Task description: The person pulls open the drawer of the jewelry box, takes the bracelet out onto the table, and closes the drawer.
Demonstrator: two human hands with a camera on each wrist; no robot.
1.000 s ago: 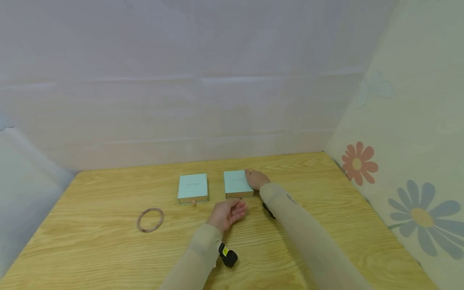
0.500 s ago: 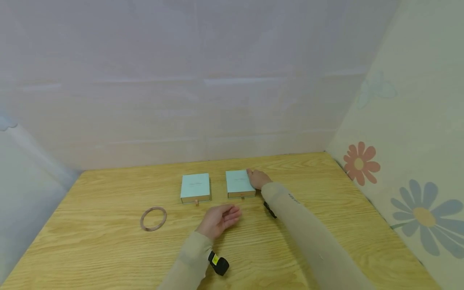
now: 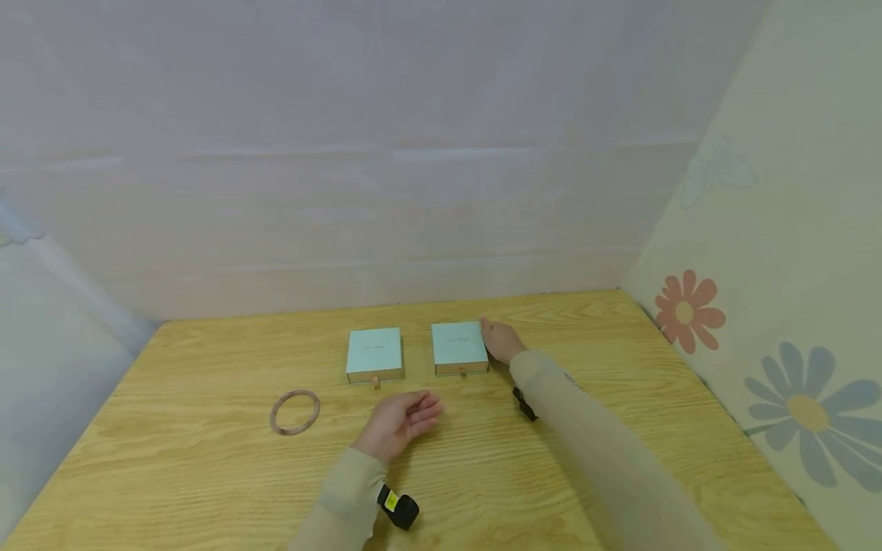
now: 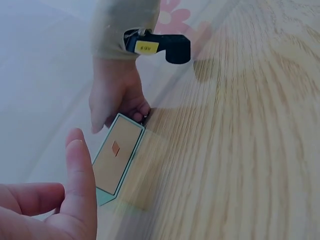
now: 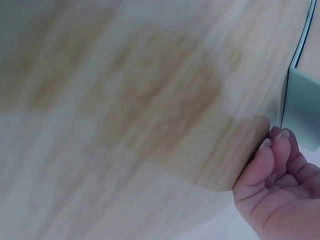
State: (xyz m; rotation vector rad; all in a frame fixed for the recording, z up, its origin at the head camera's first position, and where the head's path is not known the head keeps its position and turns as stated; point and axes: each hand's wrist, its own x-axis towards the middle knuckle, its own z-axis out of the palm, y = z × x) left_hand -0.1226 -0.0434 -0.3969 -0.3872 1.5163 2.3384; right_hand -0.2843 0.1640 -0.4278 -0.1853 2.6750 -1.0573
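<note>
Two flat pale-blue drawer boxes lie side by side on the wooden table, a left box (image 3: 374,352) and a right box (image 3: 459,344), each with a small tab at its tan front. My right hand (image 3: 503,341) is at the right box's right side, its loosely bent fingertips (image 5: 283,135) close by the box's wall in the right wrist view. My left hand (image 3: 401,423) hovers in front of the boxes, fingers relaxed and holding nothing. A thin brownish bangle (image 3: 295,412) lies flat left of the left hand.
The wood-grain table (image 3: 207,474) reaches a pale wall covering (image 3: 386,229) at the back. A wall with printed flowers (image 3: 806,413) borders the right side. Each wrist wears a black camera, the left one (image 3: 398,508) low over the table.
My left hand has drawn back and left, away from the right box's front. My right hand has shifted slightly right, its thumb off the box's top. The boxes and bangle stay put.
</note>
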